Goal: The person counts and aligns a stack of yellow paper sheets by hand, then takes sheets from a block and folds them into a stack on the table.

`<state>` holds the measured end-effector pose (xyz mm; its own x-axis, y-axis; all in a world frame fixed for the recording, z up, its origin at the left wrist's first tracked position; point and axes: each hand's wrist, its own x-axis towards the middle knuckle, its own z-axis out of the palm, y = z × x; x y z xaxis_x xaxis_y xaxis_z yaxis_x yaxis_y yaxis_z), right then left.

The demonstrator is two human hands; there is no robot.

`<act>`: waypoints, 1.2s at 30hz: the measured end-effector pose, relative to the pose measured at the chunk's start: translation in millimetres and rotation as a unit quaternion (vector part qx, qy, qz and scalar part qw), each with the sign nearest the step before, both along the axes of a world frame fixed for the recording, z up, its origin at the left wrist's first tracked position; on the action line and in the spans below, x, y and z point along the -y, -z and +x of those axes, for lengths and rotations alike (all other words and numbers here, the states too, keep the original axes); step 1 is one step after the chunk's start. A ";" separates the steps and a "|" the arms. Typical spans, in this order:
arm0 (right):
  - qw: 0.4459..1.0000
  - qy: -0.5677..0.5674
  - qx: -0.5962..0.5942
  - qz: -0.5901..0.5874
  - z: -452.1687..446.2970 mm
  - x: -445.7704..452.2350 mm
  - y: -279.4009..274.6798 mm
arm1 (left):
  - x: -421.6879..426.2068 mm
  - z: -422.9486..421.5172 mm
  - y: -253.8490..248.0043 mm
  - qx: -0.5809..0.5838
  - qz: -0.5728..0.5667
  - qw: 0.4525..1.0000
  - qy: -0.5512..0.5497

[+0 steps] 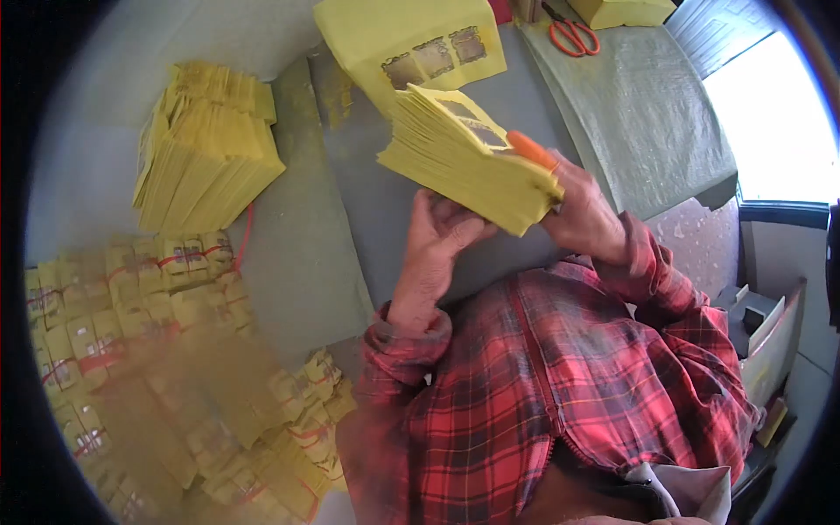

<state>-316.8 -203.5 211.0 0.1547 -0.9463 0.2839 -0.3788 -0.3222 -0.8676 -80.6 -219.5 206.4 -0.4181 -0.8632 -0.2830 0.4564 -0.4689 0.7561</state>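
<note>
Between my hands, above the grey tabletop, a thick stack of yellow paper (472, 162) is held tilted, its leaf edges fanned toward me and a printed pattern partly visible on top. My left hand (442, 229) grips its lower edge from beneath; some fingers are hidden behind the paper. At the right end, my right hand (584, 210) closes on the stack, with an orange finger cover (532, 150) on one digit lying along the top. Just beyond lies a larger yellow paper pile (437, 31) with three printed panels on its near side.
A tall stack of yellow paper (210, 149) stands at the left. Below it are many yellow bundles (96, 341) tied with red bands. Orange-handled scissors (573, 39) lie at the upper right on a greenish sheet (647, 122), near a bright window (779, 114).
</note>
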 end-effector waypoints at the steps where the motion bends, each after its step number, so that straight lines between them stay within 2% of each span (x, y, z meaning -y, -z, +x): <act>1: 1.000 -0.003 0.005 0.015 -8.2 4.1 -0.7 | 8.7 7.0 8.8 0.089 -0.049 0.995 0.003; 3: 0.999 -0.003 0.007 0.031 -25.2 13.2 2.7 | 38.9 24.6 30.9 0.227 -0.113 0.967 0.009; 4: 0.982 -0.035 0.162 0.086 -32.2 18.0 8.6 | 53.1 35.6 36.0 0.259 -0.117 0.958 0.027; 5: 0.938 -0.066 0.313 0.137 -39.4 22.7 11.6 | 65.7 40.7 35.0 0.290 -0.122 0.948 0.045; 6: 0.939 -0.064 0.310 0.136 -46.9 26.4 10.3 | 76.0 40.0 34.2 0.287 -0.123 0.949 0.047; 10: 0.903 -0.096 0.335 0.251 -75.4 33.1 2.0 | 107.2 32.4 28.3 0.241 -0.300 0.921 0.063; 11: 0.904 -0.091 0.334 0.251 -83.8 36.0 7.0 | 114.1 31.0 28.6 0.238 -0.300 0.921 0.067; 15: 0.963 -0.166 0.177 0.119 -116.7 48.2 59.2 | 138.2 22.3 31.4 0.252 -0.391 0.876 0.128; 20: 0.952 -0.127 0.233 0.150 -128.3 46.6 95.0 | 152.4 12.4 31.0 0.234 -0.412 0.867 0.154; 25: 0.932 -0.102 0.296 0.183 -97.5 45.4 50.2 | 137.7 21.5 26.4 0.273 -0.400 0.865 0.131; 29: 0.925 -0.132 0.293 0.203 -70.1 48.6 -14.1 | 111.1 50.8 9.8 0.291 -0.434 0.851 0.055; 31: 0.922 -0.137 0.294 0.211 -69.7 42.8 -14.5 | 85.3 61.9 -7.1 0.294 -0.447 0.844 0.031; 35: 0.904 -0.184 0.325 0.209 -71.0 31.9 19.5 | 21.8 77.6 -45.4 0.116 -0.349 0.925 -0.097; 36: 0.899 -0.198 0.332 0.208 -70.6 31.0 28.9 | 13.0 92.1 -39.8 0.165 -0.329 0.929 -0.040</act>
